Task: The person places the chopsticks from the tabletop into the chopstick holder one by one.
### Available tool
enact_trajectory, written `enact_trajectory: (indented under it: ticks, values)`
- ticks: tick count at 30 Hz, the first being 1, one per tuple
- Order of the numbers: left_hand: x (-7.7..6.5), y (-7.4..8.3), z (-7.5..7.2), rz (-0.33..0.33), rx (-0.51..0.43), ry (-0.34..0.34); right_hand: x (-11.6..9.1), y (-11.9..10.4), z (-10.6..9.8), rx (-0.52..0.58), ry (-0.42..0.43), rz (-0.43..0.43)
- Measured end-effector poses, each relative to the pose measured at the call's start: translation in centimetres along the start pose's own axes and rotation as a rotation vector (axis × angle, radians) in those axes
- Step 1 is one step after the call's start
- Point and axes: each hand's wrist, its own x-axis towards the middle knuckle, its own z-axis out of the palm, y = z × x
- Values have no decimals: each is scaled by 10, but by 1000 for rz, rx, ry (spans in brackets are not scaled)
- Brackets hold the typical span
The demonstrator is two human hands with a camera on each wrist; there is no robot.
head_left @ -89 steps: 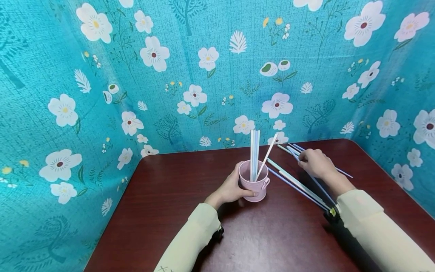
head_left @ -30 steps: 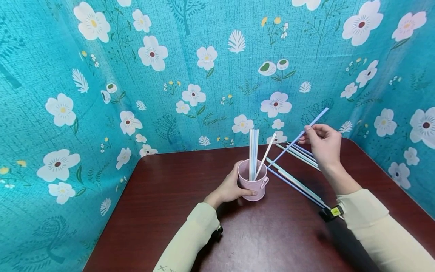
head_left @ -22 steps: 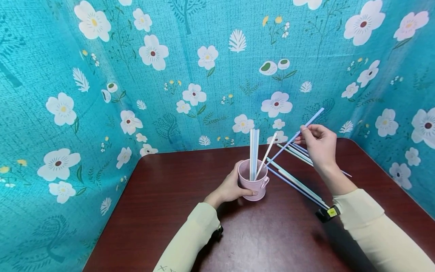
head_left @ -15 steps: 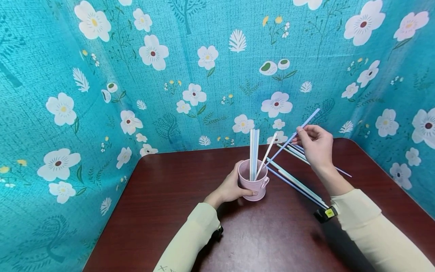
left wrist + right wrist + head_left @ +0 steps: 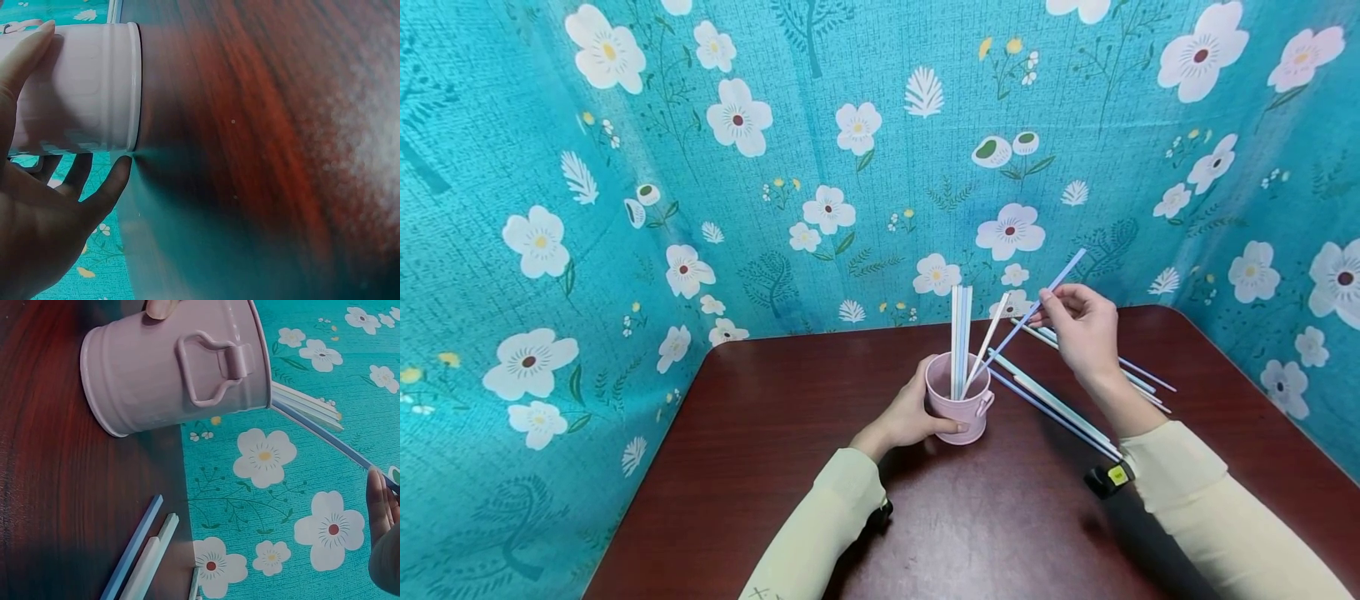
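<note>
A small pink bucket [image 5: 974, 423] with a side handle stands upright on the table in the head view. My left hand [image 5: 908, 415] grips its left side, thumb across the front; the left wrist view shows the fingers around the bucket wall [image 5: 81, 87]. Inside stand several pale and blue sticks [image 5: 962, 333], plus a white stick [image 5: 995, 323] leaning right. My right hand [image 5: 1087, 331] pinches a blue stick [image 5: 1064, 270] between thumb and fingers. That stick slants down to the bucket's mouth, and in the right wrist view the blue stick [image 5: 325, 436] passes behind the rim.
Several loose sticks [image 5: 1060, 411] in blue, green and white lie right of the bucket on the dark red table [image 5: 790, 417]. More sticks [image 5: 1150, 377] lie partly hidden under my right hand. A turquoise flowered cloth [image 5: 865, 192] hangs behind and beside the table.
From reaching among the loose sticks, my right hand has lifted a blue stick and moved it left, bringing its lower end to the bucket's mouth. My left hand and the bucket have stayed put.
</note>
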Motion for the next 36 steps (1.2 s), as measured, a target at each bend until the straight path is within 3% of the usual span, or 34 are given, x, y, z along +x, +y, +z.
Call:
enact_trajectory:
  ticks: [20, 36]
  values:
    - [-2, 3, 0, -8, 23, 13, -12, 11, 13, 114, -83, 35]
    - [-1, 4, 0, -30, 12, 3, -26, 15, 15, 86, -209, 85]
